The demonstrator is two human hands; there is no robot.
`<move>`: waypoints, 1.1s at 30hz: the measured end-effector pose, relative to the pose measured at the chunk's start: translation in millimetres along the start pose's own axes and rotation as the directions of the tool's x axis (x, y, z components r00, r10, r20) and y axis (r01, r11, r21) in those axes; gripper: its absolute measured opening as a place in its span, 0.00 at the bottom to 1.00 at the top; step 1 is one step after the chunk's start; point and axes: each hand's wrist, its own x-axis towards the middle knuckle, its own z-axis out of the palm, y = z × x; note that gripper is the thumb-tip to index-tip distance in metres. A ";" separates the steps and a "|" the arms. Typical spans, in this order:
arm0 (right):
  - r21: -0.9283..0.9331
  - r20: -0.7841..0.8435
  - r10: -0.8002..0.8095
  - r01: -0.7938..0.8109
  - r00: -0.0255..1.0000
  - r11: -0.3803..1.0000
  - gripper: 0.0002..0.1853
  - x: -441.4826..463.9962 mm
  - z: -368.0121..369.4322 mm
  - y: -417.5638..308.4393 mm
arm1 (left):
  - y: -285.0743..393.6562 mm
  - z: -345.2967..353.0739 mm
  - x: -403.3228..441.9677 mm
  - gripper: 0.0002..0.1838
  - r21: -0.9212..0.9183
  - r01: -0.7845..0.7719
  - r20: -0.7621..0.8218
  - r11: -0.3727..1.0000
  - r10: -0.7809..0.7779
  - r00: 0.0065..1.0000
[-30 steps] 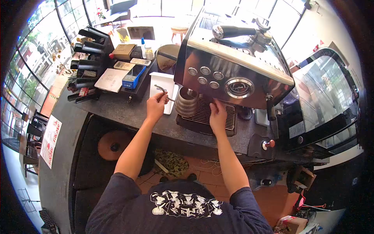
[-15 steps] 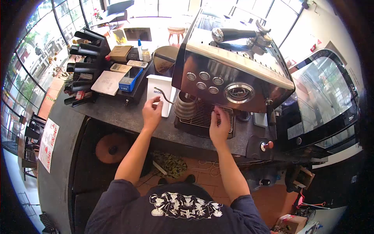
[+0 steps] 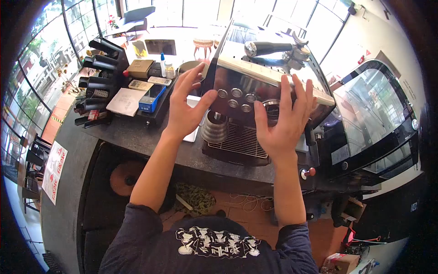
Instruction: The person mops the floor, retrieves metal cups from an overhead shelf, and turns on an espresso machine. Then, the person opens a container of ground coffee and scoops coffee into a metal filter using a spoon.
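Just right of the left hand (image 3: 188, 108) stands the metal kettle (image 3: 214, 132).

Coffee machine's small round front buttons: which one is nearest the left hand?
The upper row's leftmost button; the other four sit farther right, farther from the left hand.

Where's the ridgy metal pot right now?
In the head view, the ridged metal pot is near the middle, at the left end of the coffee machine's drip tray, nearest the left hand.
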 end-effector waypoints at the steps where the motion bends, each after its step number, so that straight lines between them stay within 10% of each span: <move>1: 0.006 -0.007 0.007 -0.007 1.000 1.000 0.36 0.4 0.9 -0.3 | -1.6 1.7 -1.9 0.33 -0.020 0.026 0.022 0.999 -0.026 0.999; 33: 0.011 -0.095 0.036 -0.036 0.995 0.999 0.35 -1.6 14.7 -1.1 | 9.1 13.7 -7.6 0.35 0.006 0.088 -0.022 0.996 -0.088 0.996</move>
